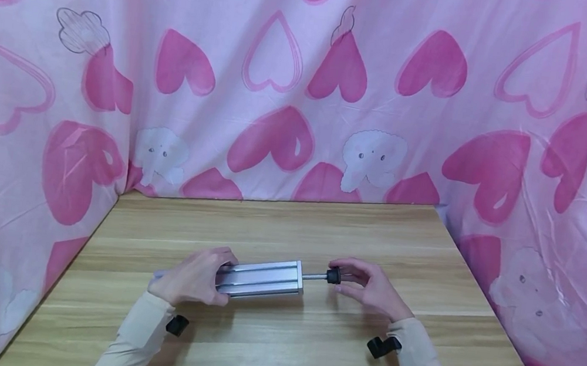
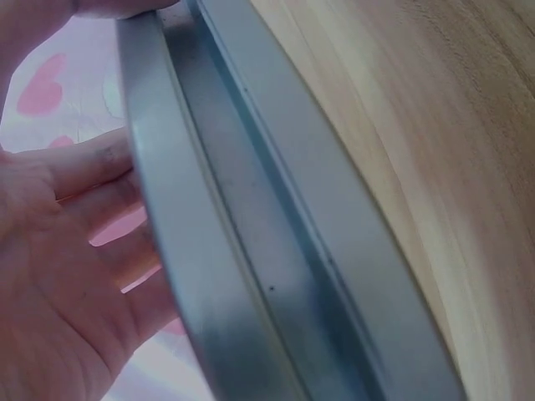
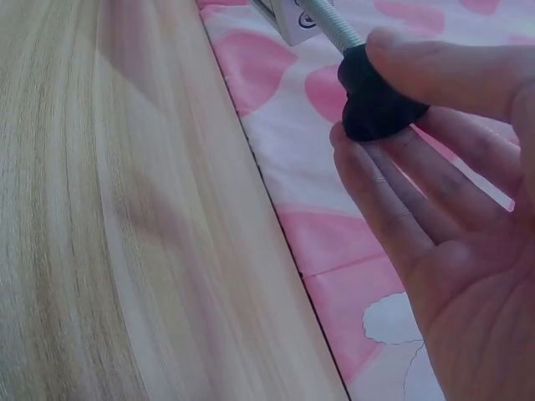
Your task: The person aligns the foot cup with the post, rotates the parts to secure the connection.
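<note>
My left hand (image 1: 198,277) grips a silver slotted aluminium profile (image 1: 260,278) across its left part, thumb on the near side and fingers over the far side. In the left wrist view the profile's long groove (image 2: 242,184) runs past the palm. From the profile's right end sticks out the threaded rod of a levelling foot (image 1: 334,275) with a black base. My right hand (image 1: 371,285) pinches that black base between thumb and fingertips, shown close up in the right wrist view. Part of the rod is bare between base and profile end plate (image 3: 292,18).
A wood-grain table (image 1: 278,346) lies under both hands. Pink heart-patterned cloth (image 1: 281,87) hangs behind it and along both sides. Black camera straps (image 1: 382,347) sit at the wrists, over light sleeves.
</note>
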Tool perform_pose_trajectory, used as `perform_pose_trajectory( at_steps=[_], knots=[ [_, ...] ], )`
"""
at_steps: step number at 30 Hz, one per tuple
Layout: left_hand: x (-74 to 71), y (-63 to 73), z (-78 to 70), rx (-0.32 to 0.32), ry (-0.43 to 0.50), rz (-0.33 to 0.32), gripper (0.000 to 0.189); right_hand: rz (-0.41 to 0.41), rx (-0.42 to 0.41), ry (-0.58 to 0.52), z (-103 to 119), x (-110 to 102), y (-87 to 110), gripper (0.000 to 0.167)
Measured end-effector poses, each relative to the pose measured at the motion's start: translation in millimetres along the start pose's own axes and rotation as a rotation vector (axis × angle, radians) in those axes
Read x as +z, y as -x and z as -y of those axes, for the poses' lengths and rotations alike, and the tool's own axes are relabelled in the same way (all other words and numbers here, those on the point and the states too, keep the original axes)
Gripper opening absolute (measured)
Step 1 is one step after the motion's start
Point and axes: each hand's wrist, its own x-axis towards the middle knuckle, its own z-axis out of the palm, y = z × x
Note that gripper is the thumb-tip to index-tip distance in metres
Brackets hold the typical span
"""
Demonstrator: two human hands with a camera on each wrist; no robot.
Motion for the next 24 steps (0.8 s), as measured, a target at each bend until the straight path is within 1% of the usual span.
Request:
perform_pose_trajectory(
  at_steps=[5, 9, 13, 18, 22, 24],
  knots=[
    [0.1, -0.5, -1.3, 0.004, 0.003, -0.002, 0.053, -0.005, 0.069, 0.003, -1.2, -2.5, 0.7, 0.047],
    [-0.1, -1.4, -2.5, 0.005, 0.003, -0.004, 0.052, 0.016, 0.121, -0.045, -1.9, -3.7, -0.5, 0.042],
    [0.2, -2.2, -3.1, 0.010, 0.006, -0.002, 0.053, 0.045, 0.141, -0.083, -1.3, -3.4, -3.2, 0.039],
    [1.3, -2.5, -3.9, 0.000, 0.008, 0.006, 0.053, 0.065, 0.174, -0.091, -1.7, -2.2, -4.9, 0.041],
    [1.3, -2.6, -3.9, -0.010, 0.009, 0.009, 0.054, 0.072, 0.170, -0.063, -3.0, -2.2, -3.7, 0.044],
    [1.1, -2.7, -3.9, -0.011, 0.007, 0.009, 0.054, 0.065, 0.161, -0.045, -3.1, -2.4, -1.5, 0.042]
  ],
)
